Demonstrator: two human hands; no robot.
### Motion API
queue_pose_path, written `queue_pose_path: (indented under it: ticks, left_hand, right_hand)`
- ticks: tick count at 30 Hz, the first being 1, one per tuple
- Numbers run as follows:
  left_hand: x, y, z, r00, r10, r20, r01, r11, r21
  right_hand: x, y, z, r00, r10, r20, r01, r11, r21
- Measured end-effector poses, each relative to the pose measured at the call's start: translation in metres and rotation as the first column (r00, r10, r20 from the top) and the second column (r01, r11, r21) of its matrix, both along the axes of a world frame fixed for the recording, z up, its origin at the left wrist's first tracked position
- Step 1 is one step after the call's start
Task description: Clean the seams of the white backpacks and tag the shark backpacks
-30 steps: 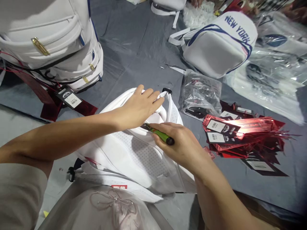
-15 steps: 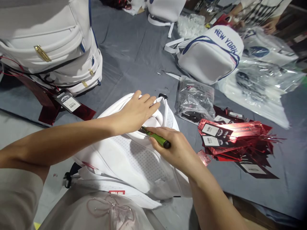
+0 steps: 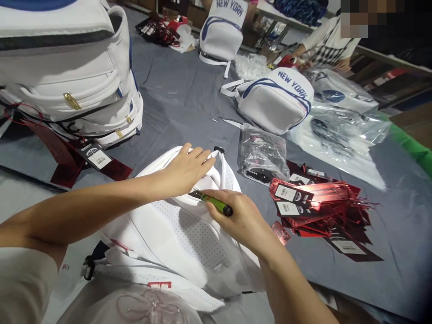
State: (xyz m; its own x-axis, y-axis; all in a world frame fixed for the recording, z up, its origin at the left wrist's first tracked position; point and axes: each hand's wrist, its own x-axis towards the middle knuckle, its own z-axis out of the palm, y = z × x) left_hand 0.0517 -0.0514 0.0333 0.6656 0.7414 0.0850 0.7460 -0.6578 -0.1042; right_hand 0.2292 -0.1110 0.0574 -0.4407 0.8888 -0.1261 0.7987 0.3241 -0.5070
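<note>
Grey cloth-covered table point(image 3: 189, 94), backpacks and red hang tags point(image 3: 317, 202) lying about.
Left hand point(image 3: 185, 171) is pressing flat, fingers together, on white backpack point(image 3: 175, 225); right hand point(image 3: 239, 218) is gripping green-handled tool point(image 3: 216, 203).

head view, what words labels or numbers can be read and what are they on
"NEW YORK": blue letters on the white backpack lying on the grey cloth.
"NEW YORK": blue letters on the far white backpack standing at the top.
Red label on the backpack under the hands: print too small to read.
Hang tags with barcodes, and the tag by the stacked backpacks: too small to read.
</note>
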Motion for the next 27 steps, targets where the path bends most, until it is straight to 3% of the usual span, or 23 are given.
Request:
queue_pose_path:
  ticks: [9,12,15,18,21,24,27]
  left_hand:
    - [-0.002,0.001,-0.001,1.0,-0.009,-0.019,0.009,1.0,-0.004]
    - [-0.008,0.0,0.014,0.996,-0.012,-0.086,0.006,0.997,-0.072]
    - [-0.023,-0.007,0.037,0.98,0.09,-0.179,-0.121,0.978,-0.171]
    - [-0.04,-0.023,0.055,0.968,0.167,-0.19,-0.214,0.941,-0.262]
    - [-0.055,-0.047,0.067,0.979,0.152,-0.132,-0.184,0.944,-0.275]
    - [-0.063,-0.07,0.072,0.973,0.186,-0.137,-0.215,0.943,-0.252]
    - [-0.065,-0.077,0.07,0.956,0.257,-0.139,-0.282,0.938,-0.203]
  right_hand:
    - [-0.004,-0.002,-0.005,0.997,-0.046,-0.058,0.046,0.999,-0.008]
    - [-0.004,-0.005,-0.006,0.99,-0.08,-0.113,0.076,0.996,-0.042]
    - [-0.005,-0.014,-0.006,0.975,-0.093,-0.202,0.095,0.995,0.001]
    - [-0.015,-0.027,-0.005,0.935,-0.025,-0.353,0.057,0.995,0.082]
    - [-0.029,-0.042,-0.002,0.883,0.096,-0.459,-0.033,0.989,0.142]
    - [-0.039,-0.053,0.003,0.851,0.218,-0.478,-0.143,0.972,0.188]
    - [-0.044,-0.056,0.005,0.849,0.253,-0.464,-0.183,0.965,0.19]
